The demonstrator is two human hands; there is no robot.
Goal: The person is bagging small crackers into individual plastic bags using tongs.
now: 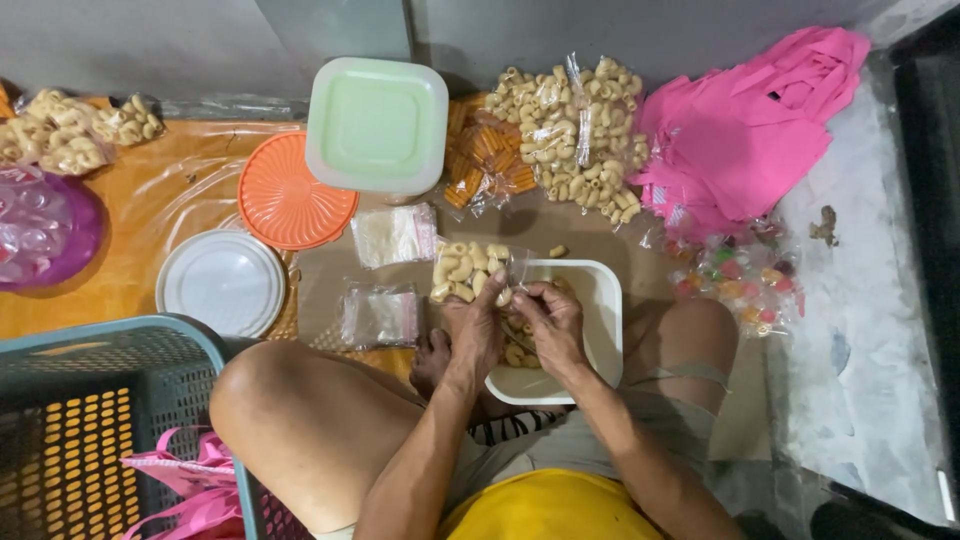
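Both hands over the near half of the white tub (600, 300): left hand (475, 330) and right hand (552, 325) pinching the mouth of a small clear snack bag (470, 272). Bag body stretching up and left from the fingers, past the tub rim, nearer the left hand. Farther off, larger snack bags (575, 130) by the wall.

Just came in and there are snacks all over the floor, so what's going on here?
A person sits cross-legged on the floor, filling a small clear bag with curled, macaroni-shaped crackers. The left hand and right hand both pinch the bag's mouth, over a white square tub holding more crackers. Finished packs lie ahead, beside a green-lidded container, an orange lid and pink plastic bags. A teal basket stands at the person's left.
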